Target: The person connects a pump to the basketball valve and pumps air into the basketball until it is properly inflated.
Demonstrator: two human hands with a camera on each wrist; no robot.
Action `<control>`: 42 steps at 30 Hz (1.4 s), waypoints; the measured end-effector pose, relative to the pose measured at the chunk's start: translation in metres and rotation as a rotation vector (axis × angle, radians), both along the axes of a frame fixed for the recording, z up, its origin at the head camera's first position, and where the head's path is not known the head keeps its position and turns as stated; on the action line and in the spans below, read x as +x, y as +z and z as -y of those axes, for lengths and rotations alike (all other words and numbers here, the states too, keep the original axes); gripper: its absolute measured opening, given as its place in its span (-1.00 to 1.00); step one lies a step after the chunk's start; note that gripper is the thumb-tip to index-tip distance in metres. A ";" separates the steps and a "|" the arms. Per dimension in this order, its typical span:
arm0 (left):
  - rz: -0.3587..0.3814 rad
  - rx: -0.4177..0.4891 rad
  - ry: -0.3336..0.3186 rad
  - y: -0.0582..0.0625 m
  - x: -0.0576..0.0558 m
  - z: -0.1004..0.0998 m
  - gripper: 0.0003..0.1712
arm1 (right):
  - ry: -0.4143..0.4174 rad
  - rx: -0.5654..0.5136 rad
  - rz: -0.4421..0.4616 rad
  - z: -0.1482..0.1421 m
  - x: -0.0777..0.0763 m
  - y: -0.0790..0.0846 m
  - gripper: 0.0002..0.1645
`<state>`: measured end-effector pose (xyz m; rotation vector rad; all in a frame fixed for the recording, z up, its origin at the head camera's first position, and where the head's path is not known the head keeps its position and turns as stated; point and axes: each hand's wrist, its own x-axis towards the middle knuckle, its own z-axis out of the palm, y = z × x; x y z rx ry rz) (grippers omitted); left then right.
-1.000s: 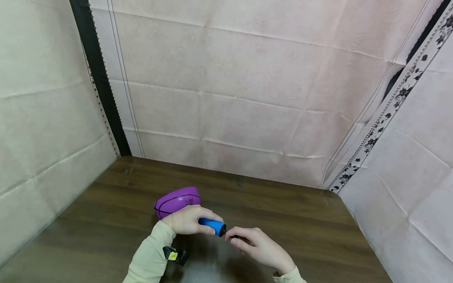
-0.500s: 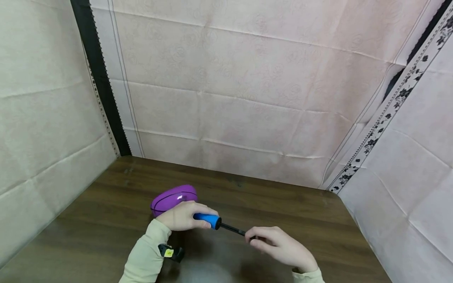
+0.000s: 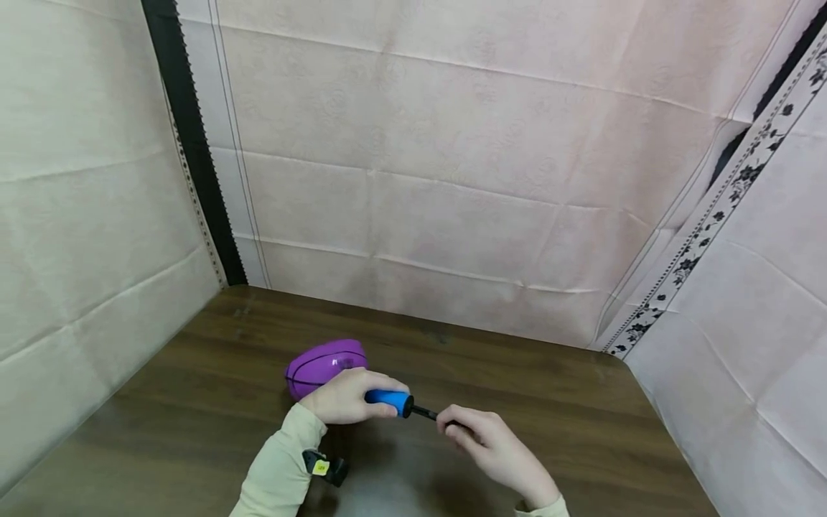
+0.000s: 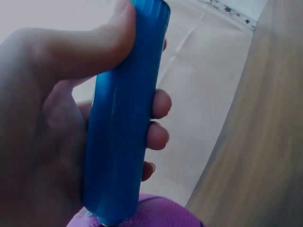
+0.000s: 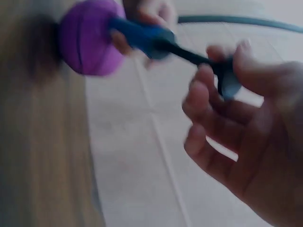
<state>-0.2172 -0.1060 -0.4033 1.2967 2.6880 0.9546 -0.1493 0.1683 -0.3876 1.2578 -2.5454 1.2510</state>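
Note:
A blue hand pump (image 3: 386,400) lies across the space between my hands, its end set against a purple ball (image 3: 325,365) with black seam lines. The ball looks slack and partly flattened in the head view. My left hand (image 3: 345,396) wraps round the pump's blue barrel (image 4: 124,109), thumb along one side and fingertips showing on the other. A black rod (image 5: 191,56) sticks partway out of the barrel. My right hand (image 3: 489,444) grips the handle (image 5: 229,81) at the rod's end between thumb and fingers; the handle is blurred in the right wrist view.
The brown wood-grain table (image 3: 581,431) spreads beneath the hands. Pale creased cloth (image 3: 413,143) hangs behind it and along both sides. A small black device with a yellow label (image 3: 321,467) is strapped at the left wrist.
The right hand first drew the rod far out of the barrel to the right, then moved back left, so less rod shows now. The left hand kept its grip, shifting slightly with the ball.

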 end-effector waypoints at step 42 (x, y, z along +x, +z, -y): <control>0.020 -0.004 -0.062 -0.006 0.002 -0.015 -0.63 | 0.027 -0.065 0.109 0.011 -0.006 -0.015 -0.83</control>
